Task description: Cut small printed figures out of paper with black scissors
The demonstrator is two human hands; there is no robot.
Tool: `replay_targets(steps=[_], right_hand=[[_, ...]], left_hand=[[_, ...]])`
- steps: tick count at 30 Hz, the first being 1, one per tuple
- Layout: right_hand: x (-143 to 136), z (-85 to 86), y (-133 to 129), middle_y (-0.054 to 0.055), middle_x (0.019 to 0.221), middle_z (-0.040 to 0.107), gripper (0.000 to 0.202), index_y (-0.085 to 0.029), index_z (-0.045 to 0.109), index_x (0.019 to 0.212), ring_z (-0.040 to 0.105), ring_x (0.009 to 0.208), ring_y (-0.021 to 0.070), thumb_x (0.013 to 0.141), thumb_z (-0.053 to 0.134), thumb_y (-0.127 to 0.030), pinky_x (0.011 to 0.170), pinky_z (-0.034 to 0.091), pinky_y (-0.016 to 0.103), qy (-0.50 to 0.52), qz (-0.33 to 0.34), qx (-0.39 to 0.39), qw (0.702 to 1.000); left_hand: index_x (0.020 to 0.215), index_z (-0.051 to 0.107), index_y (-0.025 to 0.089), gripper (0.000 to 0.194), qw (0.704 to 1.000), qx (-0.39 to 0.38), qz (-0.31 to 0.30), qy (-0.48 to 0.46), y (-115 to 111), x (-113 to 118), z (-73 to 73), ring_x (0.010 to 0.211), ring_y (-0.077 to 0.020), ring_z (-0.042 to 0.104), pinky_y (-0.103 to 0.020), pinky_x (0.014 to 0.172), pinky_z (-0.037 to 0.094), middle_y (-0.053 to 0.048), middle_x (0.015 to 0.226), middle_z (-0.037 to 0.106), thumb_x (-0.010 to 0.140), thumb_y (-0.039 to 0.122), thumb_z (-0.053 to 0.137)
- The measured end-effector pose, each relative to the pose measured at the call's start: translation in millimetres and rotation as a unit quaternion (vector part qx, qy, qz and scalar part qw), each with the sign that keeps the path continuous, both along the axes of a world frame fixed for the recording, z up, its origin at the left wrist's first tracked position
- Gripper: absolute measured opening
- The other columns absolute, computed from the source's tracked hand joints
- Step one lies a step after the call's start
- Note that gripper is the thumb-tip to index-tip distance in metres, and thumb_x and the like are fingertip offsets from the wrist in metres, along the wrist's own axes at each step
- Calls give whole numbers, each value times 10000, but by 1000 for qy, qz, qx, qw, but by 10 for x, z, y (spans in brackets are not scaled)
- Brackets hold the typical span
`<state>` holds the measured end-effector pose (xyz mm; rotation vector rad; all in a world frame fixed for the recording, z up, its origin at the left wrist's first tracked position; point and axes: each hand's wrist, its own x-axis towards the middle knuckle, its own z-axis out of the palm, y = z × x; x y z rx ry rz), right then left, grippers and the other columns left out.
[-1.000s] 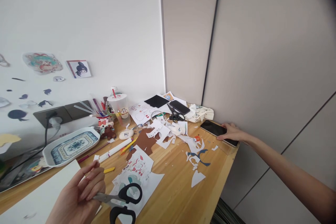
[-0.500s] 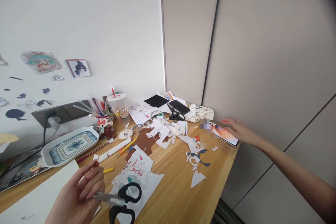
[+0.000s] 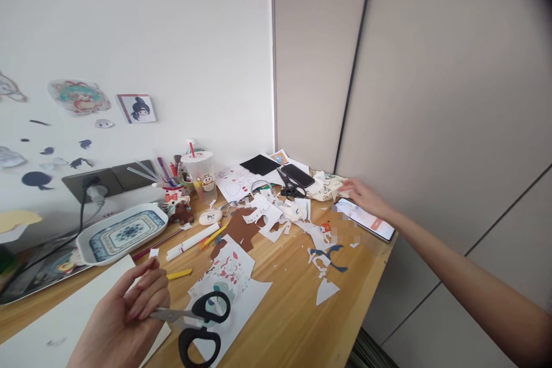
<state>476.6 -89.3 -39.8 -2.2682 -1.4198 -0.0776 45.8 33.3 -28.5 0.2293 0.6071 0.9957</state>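
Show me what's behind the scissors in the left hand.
Behind the scissors, a printed white sheet shows on the wooden desk. The handles cover part of it, hiding any print there.

Looks like a home, prob. hobby desk [image 3: 297,305]. Shows in wall cutouts [image 3: 80,96], paper scraps [image 3: 272,217], scissors [image 3: 202,332] & misc. pens [image 3: 163,169].
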Motion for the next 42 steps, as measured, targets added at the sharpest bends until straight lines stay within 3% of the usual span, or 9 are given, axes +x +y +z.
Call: replay_targets(steps=[7,11,18,24,31,42], right_hand=[[52,204,-413,60,1012,635,234,-213,443,1007,566,890,246,818,309,-245,770,422,365,17,-76,77,994],[70,191,-623,59,1005,640,199,-232,448,945,551,931,245,796,324,-279,792,413,353,20,-112,99,989],[141,58,-856,52,973,653,203,-244,467,917,583,839,253,760,345,-287,731,433,364,15,-162,96,982],[240,-199,-999,86,1012,635,235,-240,448,949,584,875,277,734,359,-276,708,454,376,7,-153,67,986],[207,-461,-1090,69,1117,569,337,-224,410,1058,468,1083,257,725,385,-265,873,396,396,-18,-60,13,998],[221,-557,-1119,86,1201,494,393,-201,362,1146,410,1130,272,765,396,-290,917,357,399,-27,-50,-21,998]], left_hand=[[723,417,151,187,1000,21,-12,-7,10,-31,6,284,-13,261,-161,279,180,81,446,339,874,131,309],[707,396,158,187,1000,21,-15,-8,4,-34,9,289,-13,243,-162,282,177,83,466,333,872,128,314],[695,391,153,213,999,23,-20,-10,4,-22,20,294,-11,234,-159,281,178,80,474,328,878,127,285],[690,391,155,215,999,26,-22,-11,-19,-22,48,294,-15,251,-157,282,180,80,458,325,879,137,290],[704,403,153,195,999,29,-18,-18,-7,-35,30,290,-12,243,-159,282,178,82,461,328,875,136,310],[712,420,153,223,999,32,-19,-15,-7,-42,29,280,-18,272,-161,282,177,76,443,351,877,112,275]])
